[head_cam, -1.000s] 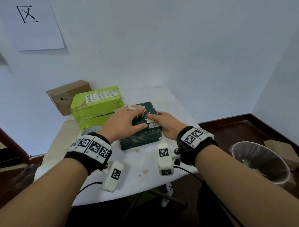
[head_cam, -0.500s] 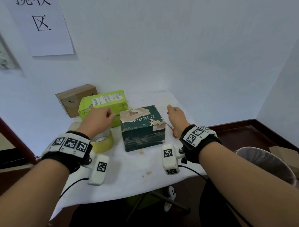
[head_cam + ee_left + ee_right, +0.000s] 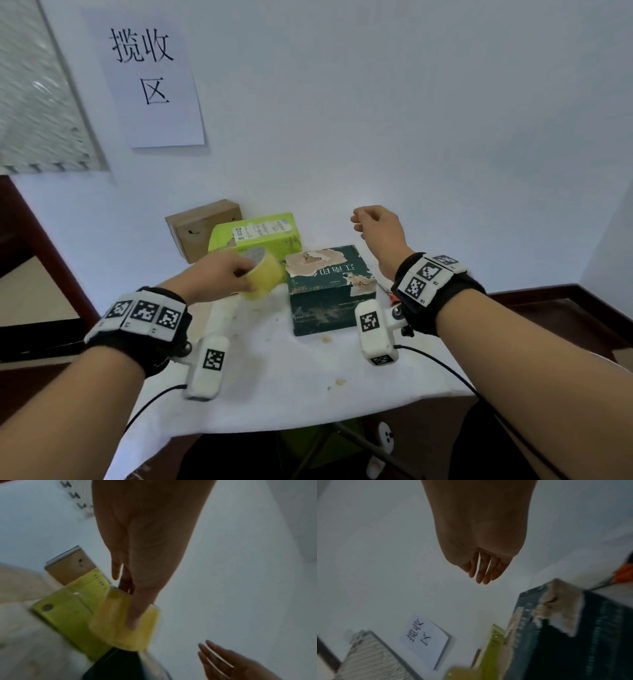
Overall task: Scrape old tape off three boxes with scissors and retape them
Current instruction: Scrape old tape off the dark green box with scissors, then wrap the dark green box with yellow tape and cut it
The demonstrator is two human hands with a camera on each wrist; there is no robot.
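Observation:
My left hand (image 3: 222, 277) grips a yellow tape roll (image 3: 262, 275), lifted off the table just left of the dark green box (image 3: 329, 291); in the left wrist view its thumb lies across the tape roll (image 3: 123, 623). The dark green box has torn, scraped patches on top (image 3: 556, 609). Behind it stand a lime green box (image 3: 255, 234) and a brown cardboard box (image 3: 198, 226). My right hand (image 3: 375, 224) hovers above and behind the dark green box, fingers loosely curled and holding nothing (image 3: 481, 569). Orange-handled scissors (image 3: 394, 298) lie on the table right of the dark green box, mostly hidden by my wrist.
The white-covered table (image 3: 291, 383) carries a few scrap bits near its front. A paper sign (image 3: 154, 75) hangs on the white wall (image 3: 411, 120) behind. Dark wooden floor lies to the right, a dark frame and glass pane to the left.
My left hand has picked up the yellow tape roll and carried it right toward the dark green box. My right hand rose from the table beside the box. The head view tilted up.

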